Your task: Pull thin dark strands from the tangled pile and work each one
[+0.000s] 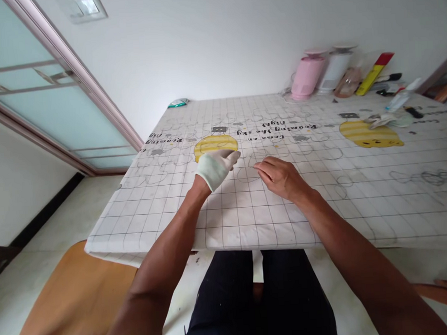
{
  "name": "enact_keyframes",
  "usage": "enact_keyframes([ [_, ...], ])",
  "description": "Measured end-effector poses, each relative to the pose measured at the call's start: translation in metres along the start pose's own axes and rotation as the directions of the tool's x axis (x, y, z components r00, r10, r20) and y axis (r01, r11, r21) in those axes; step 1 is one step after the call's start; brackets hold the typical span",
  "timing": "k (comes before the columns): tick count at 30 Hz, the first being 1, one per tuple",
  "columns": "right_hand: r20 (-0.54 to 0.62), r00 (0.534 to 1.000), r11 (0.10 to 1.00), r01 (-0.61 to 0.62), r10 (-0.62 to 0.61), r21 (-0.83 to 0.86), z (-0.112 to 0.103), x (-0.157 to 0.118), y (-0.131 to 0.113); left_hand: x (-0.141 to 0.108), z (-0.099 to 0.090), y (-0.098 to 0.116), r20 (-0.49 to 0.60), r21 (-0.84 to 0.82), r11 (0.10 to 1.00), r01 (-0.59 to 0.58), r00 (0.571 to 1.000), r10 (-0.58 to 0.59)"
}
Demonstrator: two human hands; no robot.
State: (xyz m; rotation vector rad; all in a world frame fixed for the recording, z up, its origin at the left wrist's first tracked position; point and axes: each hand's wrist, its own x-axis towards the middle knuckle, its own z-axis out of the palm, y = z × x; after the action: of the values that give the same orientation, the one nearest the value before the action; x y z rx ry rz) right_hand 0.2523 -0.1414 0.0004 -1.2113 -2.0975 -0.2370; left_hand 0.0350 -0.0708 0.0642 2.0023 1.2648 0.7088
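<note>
My left hand [218, 167], in a white knit glove, is closed with thumb and fingers pressed together just above the table. Bare and a short gap to its right, my right hand [278, 175] makes a pinch. A thin grey strand [242, 180] loops faintly between and below the two hands and seems to run into both pinches. Whether it is wire or thread I cannot tell. More faint loops spread over the checked tablecloth [227, 235]. Farther right lies a loose tangle of the same kind of strand [441, 178].
Along the wall stand a pink cylindrical device [307, 77], a white one [334, 71], a bottle [348, 82] and a yellow-red box [375, 74]. A whitish glove [389, 120] lies at right. A green packet [178, 103] sits at the far left corner. An orange-brown chair [76, 295] is left.
</note>
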Motion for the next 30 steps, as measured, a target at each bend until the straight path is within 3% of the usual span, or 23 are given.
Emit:
enact_keyframes([
  [5, -0.015, 1.000, 1.000, -0.027, 0.027, -0.001, -0.002, 0.001, 0.001, -0.007, 0.013, 0.000, 0.145, -0.028, 0.996, 0.083, 0.986, -0.078],
  [11, 0.012, 0.999, 0.998, -0.047, 0.047, 0.050, 0.000, 0.001, 0.002, -0.001, 0.028, 0.001, 0.114, -0.283, 0.906, 0.313, 0.949, -0.293],
  [21, 0.049, 0.999, 0.999, 0.025, -0.023, -0.036, 0.008, 0.000, -0.007, 0.005, 0.049, -0.011, 0.123, -0.535, 0.777, 0.332, 0.940, -0.317],
  [25, 0.100, 0.994, 0.998, 0.050, -0.045, -0.045, 0.014, -0.002, -0.011, -0.007, 0.054, -0.019, 0.070, -0.526, 0.791, 0.312, 0.943, -0.325],
  [30, 0.122, 0.990, 0.998, 0.064, -0.067, 0.028, 0.019, -0.003, -0.013, -0.030, 0.052, -0.026, 0.106, -0.563, 0.739, 0.370, 0.919, -0.380],
])
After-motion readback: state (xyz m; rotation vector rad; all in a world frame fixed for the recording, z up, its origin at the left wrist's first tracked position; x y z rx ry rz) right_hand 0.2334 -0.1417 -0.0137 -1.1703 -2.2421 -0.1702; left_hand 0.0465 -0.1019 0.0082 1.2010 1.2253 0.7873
